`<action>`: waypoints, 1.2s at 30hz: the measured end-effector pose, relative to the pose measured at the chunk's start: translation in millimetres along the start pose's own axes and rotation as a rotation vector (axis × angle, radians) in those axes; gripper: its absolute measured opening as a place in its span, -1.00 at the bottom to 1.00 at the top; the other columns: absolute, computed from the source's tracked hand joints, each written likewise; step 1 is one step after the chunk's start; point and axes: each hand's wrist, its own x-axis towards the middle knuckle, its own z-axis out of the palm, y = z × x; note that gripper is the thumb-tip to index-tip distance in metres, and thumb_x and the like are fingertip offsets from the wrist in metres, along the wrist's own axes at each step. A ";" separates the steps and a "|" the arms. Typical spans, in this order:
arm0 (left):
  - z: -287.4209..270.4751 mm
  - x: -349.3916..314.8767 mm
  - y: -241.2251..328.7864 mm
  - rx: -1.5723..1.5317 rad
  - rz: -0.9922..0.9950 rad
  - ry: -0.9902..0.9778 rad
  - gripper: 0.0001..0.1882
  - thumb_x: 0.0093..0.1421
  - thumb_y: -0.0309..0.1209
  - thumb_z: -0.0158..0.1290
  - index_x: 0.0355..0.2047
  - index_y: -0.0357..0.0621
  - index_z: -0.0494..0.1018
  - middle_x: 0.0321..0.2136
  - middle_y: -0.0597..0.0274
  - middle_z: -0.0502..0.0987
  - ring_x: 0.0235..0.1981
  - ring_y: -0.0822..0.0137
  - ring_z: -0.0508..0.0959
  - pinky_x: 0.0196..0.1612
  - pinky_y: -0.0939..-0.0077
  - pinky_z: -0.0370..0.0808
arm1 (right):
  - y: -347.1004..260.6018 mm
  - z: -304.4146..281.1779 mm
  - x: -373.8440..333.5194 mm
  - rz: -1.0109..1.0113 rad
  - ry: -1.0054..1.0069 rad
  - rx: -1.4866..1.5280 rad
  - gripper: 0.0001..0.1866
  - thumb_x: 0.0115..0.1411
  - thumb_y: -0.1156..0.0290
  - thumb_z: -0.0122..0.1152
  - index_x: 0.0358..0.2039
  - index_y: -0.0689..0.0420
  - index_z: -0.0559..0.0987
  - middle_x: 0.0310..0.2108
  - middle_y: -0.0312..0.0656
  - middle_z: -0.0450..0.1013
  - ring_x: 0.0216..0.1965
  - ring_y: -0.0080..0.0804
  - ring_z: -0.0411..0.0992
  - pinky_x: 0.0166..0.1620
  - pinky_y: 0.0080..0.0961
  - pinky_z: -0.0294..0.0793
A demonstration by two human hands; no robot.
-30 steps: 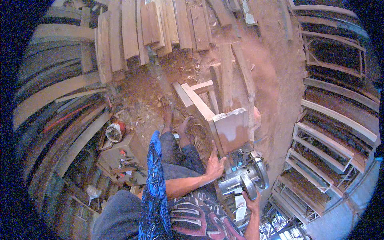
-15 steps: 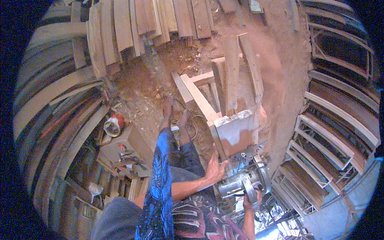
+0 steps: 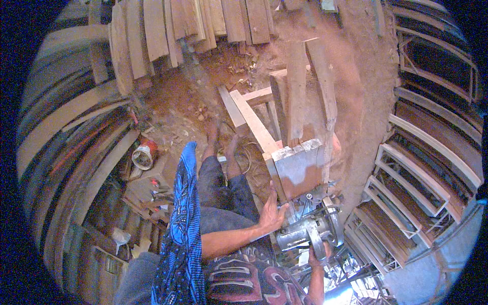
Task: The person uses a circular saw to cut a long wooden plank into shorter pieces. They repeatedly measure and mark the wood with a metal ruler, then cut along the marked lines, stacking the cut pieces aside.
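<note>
Reddish dust coats the earthen floor (image 3: 356, 109) of our workshop, with wood chips scattered near our feet (image 3: 212, 133). Our right hand (image 3: 317, 255) is wrapped around the handle of a grey power saw (image 3: 297, 234), apparently to bear its weight and guide it. Our left hand (image 3: 271, 217) has its fingers straight and the thumb held away from them; the fingertips rest along the near-left edge of a broad wooden panel (image 3: 300, 173), probably to steady it, while the thumb points toward the saw. The saw sits just beyond the panel's lower edge, on our side; whether its blade touches wood we cannot tell.

Past the panel, a pale timber frame (image 3: 256, 124) runs away from us, and two long boards (image 3: 296, 91) lie beside it, perhaps as support. Blue patterned cloth (image 3: 183, 218) hangs in front of our body, left of the working arm. Farther left, a red-and-white bucket (image 3: 145, 155) lies tipped toward us. Planks (image 3: 155, 30) are ranged side by side at the far end, and slatted frames (image 3: 414, 175) line our right, seemingly stored out of the way.
</note>
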 end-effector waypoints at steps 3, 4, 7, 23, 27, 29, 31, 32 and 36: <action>-3.7 0.8 6.9 0.028 -0.074 -0.022 0.08 0.27 -0.32 0.10 0.44 -0.13 -0.54 0.32 -0.50 0.08 0.26 -0.42 0.24 0.32 0.04 0.24 | -20.8 -9.6 9.8 0.081 -0.064 0.158 -0.70 0.04 0.21 0.45 -0.37 0.12 0.56 -0.46 -0.18 0.45 -0.44 -0.19 0.45 -0.35 -0.23 0.41; -3.9 0.7 8.4 0.033 -0.101 -0.032 0.08 0.27 -0.31 0.10 0.44 -0.12 -0.55 0.30 -0.52 0.12 0.24 -0.44 0.26 0.31 0.02 0.26 | -25.2 -12.7 13.0 0.101 -0.090 0.221 -0.71 0.04 0.24 0.47 -0.37 0.12 0.57 -0.46 -0.21 0.47 -0.45 -0.28 0.45 -0.36 -0.29 0.41; -2.2 2.3 8.7 0.097 0.131 0.104 0.11 0.25 -0.36 0.12 0.44 -0.10 -0.56 0.25 -0.52 0.20 0.19 -0.45 0.32 0.28 0.02 0.28 | -25.6 -19.4 18.8 0.149 -0.195 0.433 -0.71 0.06 0.23 0.49 -0.39 0.14 0.59 -0.52 -0.29 0.47 -0.49 -0.47 0.42 -0.37 -0.43 0.39; -15.4 42.2 -18.8 0.049 0.218 0.158 -0.16 0.28 -0.33 0.15 0.39 -0.28 -0.11 0.26 -0.19 0.26 0.24 -0.01 0.34 0.27 0.18 0.33 | -29.2 8.6 50.4 -0.134 -0.042 0.696 -0.58 0.02 0.14 0.52 -0.26 0.20 0.61 -0.38 -0.07 0.60 -0.35 -0.19 0.59 -0.22 -0.32 0.52; -32.3 53.9 2.1 -0.346 -0.111 -0.053 -0.42 0.35 -0.31 0.10 0.24 -0.25 0.13 0.04 -0.01 0.44 0.00 0.15 0.52 0.01 0.25 0.57 | -41.3 4.6 64.5 -0.202 0.026 0.692 -0.61 -0.01 0.18 0.48 -0.26 0.15 0.60 -0.41 -0.02 0.58 -0.36 -0.05 0.57 -0.25 -0.23 0.51; -36.0 55.2 10.7 -0.392 -0.221 -0.120 -0.55 0.36 -0.28 0.10 0.14 -0.21 0.24 -0.13 0.12 0.52 -0.22 0.21 0.61 -0.19 0.29 0.66 | -42.2 2.2 67.5 -0.190 0.010 0.696 -0.63 -0.05 0.23 0.46 -0.26 0.14 0.60 -0.42 -0.01 0.57 -0.40 0.01 0.54 -0.29 -0.18 0.49; -34.9 55.5 15.5 -0.448 -0.190 -0.123 -0.56 0.36 -0.28 0.10 0.12 -0.21 0.25 -0.12 0.11 0.51 -0.24 0.22 0.61 -0.24 0.30 0.67 | -41.5 0.8 68.5 -0.225 0.043 0.701 -0.63 -0.05 0.23 0.46 -0.27 0.14 0.60 -0.44 0.00 0.57 -0.41 0.01 0.54 -0.29 -0.18 0.49; -34.9 55.3 17.0 -0.461 -0.228 -0.102 -0.57 0.36 -0.28 0.09 0.11 -0.22 0.26 -0.12 0.10 0.51 -0.26 0.23 0.61 -0.27 0.30 0.67 | -41.3 0.3 68.6 -0.213 0.029 0.707 -0.62 -0.06 0.23 0.46 -0.27 0.15 0.59 -0.44 0.00 0.57 -0.42 0.02 0.55 -0.30 -0.19 0.50; -37.1 55.9 17.9 -0.313 -0.164 -0.070 -0.59 0.36 -0.26 0.10 0.07 -0.23 0.29 -0.17 0.10 0.53 -0.31 0.25 0.61 -0.30 0.35 0.66 | -41.9 -0.8 68.3 -0.221 0.044 0.719 -0.65 -0.05 0.25 0.44 -0.29 0.15 0.60 -0.47 0.00 0.57 -0.43 0.00 0.56 -0.33 -0.19 0.51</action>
